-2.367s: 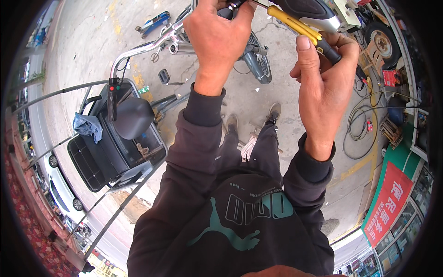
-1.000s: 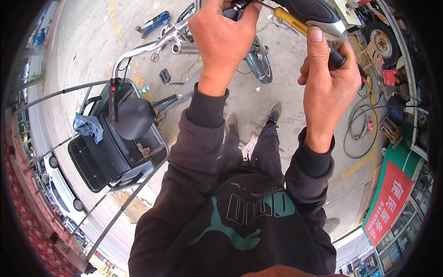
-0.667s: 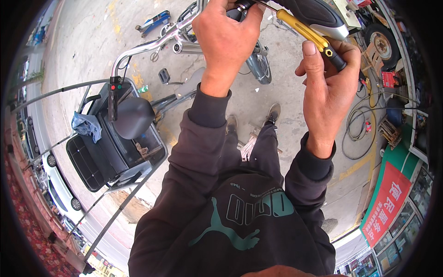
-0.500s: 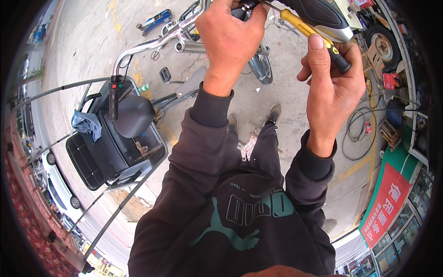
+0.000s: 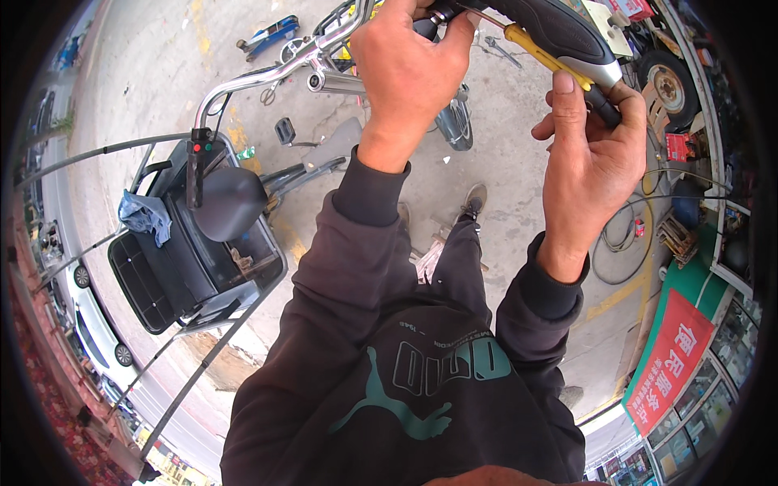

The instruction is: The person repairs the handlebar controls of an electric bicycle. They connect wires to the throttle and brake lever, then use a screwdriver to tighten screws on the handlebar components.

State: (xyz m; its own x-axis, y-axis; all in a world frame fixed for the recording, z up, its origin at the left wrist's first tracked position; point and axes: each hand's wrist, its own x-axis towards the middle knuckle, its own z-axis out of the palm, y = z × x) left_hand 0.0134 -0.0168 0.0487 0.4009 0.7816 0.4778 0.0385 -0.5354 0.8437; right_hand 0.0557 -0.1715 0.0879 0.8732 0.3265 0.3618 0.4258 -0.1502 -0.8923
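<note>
At the top of the view a black handlebar grip (image 5: 559, 32) with a silver end slants down to the right. Just below it lies a screwdriver (image 5: 541, 53) with a yellow handle and black butt, its thin shaft pointing up-left toward the grip's inner end. My right hand (image 5: 596, 154) is closed on the butt, thumb in front and fingers curled behind. My left hand (image 5: 413, 77) is closed around a black fitting (image 5: 438, 18) beside the grip, thumb pressed near the shaft's tip. The upper edge cuts off some of its fingers, and the tip's contact is hidden.
A chrome handlebar (image 5: 251, 79) curves left, ending at a black switch grip (image 5: 197, 166). A black seat (image 5: 231, 202) and a cart body with a blue cloth (image 5: 146, 217) stand left. On the right are a coiled hose (image 5: 616, 243), a tyre (image 5: 668, 85) and a red banner (image 5: 673, 356).
The view has shifted slightly. My right hand and the screwdriver have moved a little to the right and down, with the fingers resettled on the butt. My left hand keeps its hold.
</note>
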